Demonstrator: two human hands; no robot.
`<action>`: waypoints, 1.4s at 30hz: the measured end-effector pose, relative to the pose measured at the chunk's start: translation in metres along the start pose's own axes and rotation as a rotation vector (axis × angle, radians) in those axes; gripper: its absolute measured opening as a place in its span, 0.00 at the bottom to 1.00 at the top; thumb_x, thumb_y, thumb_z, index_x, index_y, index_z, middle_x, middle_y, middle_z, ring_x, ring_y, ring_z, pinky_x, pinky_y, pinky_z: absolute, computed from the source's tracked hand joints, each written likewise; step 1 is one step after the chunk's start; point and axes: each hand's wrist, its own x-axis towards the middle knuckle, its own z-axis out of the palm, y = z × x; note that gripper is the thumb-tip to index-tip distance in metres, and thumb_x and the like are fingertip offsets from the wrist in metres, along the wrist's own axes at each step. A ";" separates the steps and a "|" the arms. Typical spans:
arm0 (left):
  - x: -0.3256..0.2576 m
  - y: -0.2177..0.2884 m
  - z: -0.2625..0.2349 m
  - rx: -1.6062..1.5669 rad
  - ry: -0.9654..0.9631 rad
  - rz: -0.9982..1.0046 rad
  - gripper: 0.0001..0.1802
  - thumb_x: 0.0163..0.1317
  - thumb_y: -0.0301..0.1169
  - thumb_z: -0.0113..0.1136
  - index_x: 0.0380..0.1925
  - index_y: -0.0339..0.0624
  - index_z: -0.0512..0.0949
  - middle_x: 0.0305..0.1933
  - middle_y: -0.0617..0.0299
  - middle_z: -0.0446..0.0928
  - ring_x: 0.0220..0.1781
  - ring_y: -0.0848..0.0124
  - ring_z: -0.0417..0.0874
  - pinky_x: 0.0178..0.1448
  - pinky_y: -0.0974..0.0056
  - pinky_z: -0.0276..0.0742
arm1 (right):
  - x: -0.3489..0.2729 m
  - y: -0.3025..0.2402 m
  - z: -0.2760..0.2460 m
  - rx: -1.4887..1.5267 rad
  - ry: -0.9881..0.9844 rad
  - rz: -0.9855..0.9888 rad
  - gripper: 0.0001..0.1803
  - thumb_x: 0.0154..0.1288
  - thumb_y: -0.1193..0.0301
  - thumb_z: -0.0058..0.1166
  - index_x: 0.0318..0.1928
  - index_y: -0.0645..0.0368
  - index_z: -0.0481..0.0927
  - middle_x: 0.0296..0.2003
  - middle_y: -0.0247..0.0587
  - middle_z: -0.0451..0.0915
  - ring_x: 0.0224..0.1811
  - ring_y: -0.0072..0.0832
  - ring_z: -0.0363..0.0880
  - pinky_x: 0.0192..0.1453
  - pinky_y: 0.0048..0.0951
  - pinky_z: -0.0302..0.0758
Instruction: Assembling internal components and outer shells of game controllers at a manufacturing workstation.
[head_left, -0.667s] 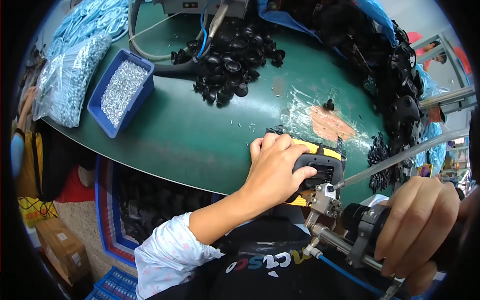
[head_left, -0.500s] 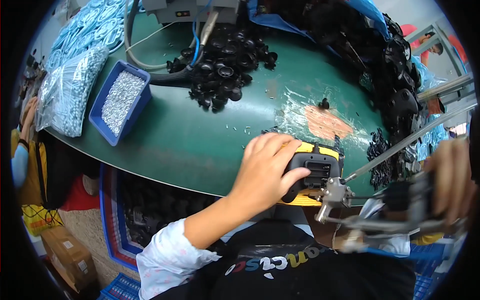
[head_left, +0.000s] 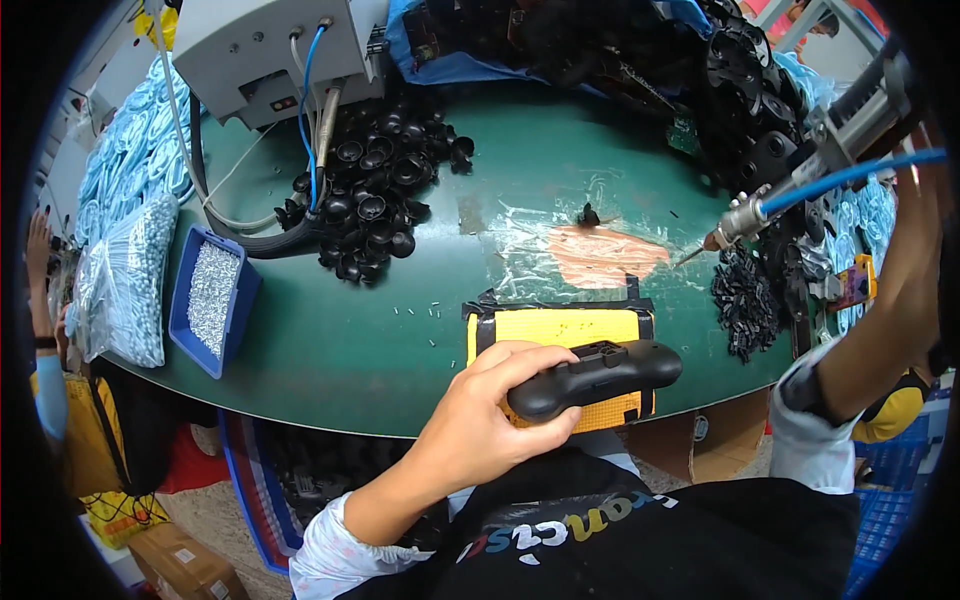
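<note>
My left hand (head_left: 490, 415) grips a black plastic housing with rounded grips (head_left: 610, 372), thumb below and fingers above. It is tilted so that a squarish recess shows on its upper edge. Beneath lies a yellow pad edged with black tape (head_left: 565, 325), at the table's front edge. My right hand (head_left: 922, 170) is raised at the right rim, beside a power screwdriver (head_left: 742, 220) fitted with a blue hose. The driver's thin bit points down and left over the table, apart from the housing. Dimness and the picture's edge hide the right fingers.
On the green table (head_left: 330, 340) stand a blue bin of small silver screws (head_left: 213, 290) and a grey machine (head_left: 265, 60). Black cup-shaped parts (head_left: 375, 190) lie heaped beside it. A bag of light-blue pieces (head_left: 130, 275) is at left, small black parts (head_left: 745, 300) at right.
The screwdriver has come off the housing and gone up to the right, with my right arm. My left hand has lifted the housing off the yellow pad and turned it. The view has shifted.
</note>
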 end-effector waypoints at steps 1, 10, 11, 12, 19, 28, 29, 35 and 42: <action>-0.001 -0.002 0.001 0.006 0.005 0.003 0.23 0.51 0.28 0.71 0.49 0.38 0.81 0.50 0.55 0.80 0.54 0.64 0.80 0.59 0.61 0.74 | -0.025 -0.020 -0.005 0.054 0.150 0.065 0.31 0.67 0.63 0.54 0.65 0.63 0.61 0.58 0.60 0.72 0.57 0.48 0.80 0.53 0.44 0.83; -0.005 -0.016 0.023 -0.037 0.167 0.090 0.21 0.54 0.28 0.71 0.48 0.36 0.79 0.51 0.51 0.79 0.53 0.60 0.82 0.59 0.60 0.76 | -0.178 -0.095 0.069 0.729 -0.417 0.629 0.25 0.58 0.77 0.65 0.55 0.64 0.71 0.52 0.54 0.77 0.56 0.40 0.78 0.60 0.36 0.74; -0.006 -0.016 0.027 -0.066 0.195 0.067 0.21 0.54 0.28 0.71 0.48 0.36 0.78 0.51 0.51 0.79 0.53 0.60 0.82 0.59 0.60 0.76 | -0.180 -0.095 0.068 0.719 -0.436 0.569 0.24 0.60 0.79 0.63 0.56 0.64 0.69 0.53 0.56 0.76 0.58 0.38 0.75 0.62 0.37 0.72; -0.008 -0.015 0.031 -0.095 0.222 0.043 0.20 0.54 0.27 0.71 0.47 0.35 0.78 0.51 0.51 0.79 0.53 0.60 0.82 0.59 0.60 0.76 | -0.184 -0.097 0.069 0.723 -0.431 0.567 0.24 0.60 0.79 0.63 0.56 0.64 0.69 0.53 0.56 0.76 0.58 0.38 0.75 0.62 0.37 0.72; -0.006 0.009 -0.014 0.043 0.055 0.090 0.19 0.51 0.24 0.70 0.45 0.36 0.80 0.55 0.51 0.80 0.57 0.65 0.80 0.62 0.61 0.73 | -0.154 -0.088 0.065 0.850 -0.448 0.627 0.32 0.55 0.70 0.73 0.57 0.64 0.72 0.55 0.54 0.78 0.59 0.46 0.78 0.62 0.40 0.73; 0.034 0.082 -0.129 0.690 -0.279 0.114 0.41 0.39 0.47 0.82 0.53 0.37 0.80 0.58 0.50 0.79 0.62 0.56 0.77 0.68 0.55 0.69 | -0.166 -0.036 0.046 0.780 -0.415 0.852 0.24 0.70 0.61 0.57 0.58 0.66 0.74 0.57 0.54 0.77 0.60 0.43 0.76 0.66 0.39 0.70; 0.050 0.084 -0.119 0.616 -0.053 0.040 0.34 0.45 0.41 0.79 0.51 0.35 0.81 0.56 0.51 0.80 0.59 0.60 0.80 0.65 0.57 0.72 | -0.165 -0.034 0.049 0.759 -0.451 0.814 0.22 0.69 0.64 0.58 0.57 0.65 0.75 0.57 0.53 0.78 0.59 0.43 0.77 0.65 0.39 0.71; 0.247 0.032 -0.100 0.622 0.528 0.150 0.28 0.64 0.43 0.62 0.52 0.26 0.79 0.44 0.43 0.85 0.47 0.60 0.87 0.54 0.62 0.78 | -0.163 -0.029 0.048 0.621 -0.628 0.772 0.15 0.62 0.73 0.63 0.49 0.65 0.81 0.53 0.51 0.80 0.53 0.41 0.81 0.58 0.35 0.75; 0.318 0.005 -0.092 0.448 0.795 0.169 0.13 0.62 0.33 0.58 0.34 0.34 0.85 0.36 0.38 0.82 0.45 0.41 0.83 0.53 0.49 0.77 | -0.171 -0.030 0.049 0.679 -0.712 0.874 0.12 0.61 0.76 0.62 0.46 0.63 0.81 0.51 0.49 0.81 0.53 0.40 0.81 0.59 0.36 0.74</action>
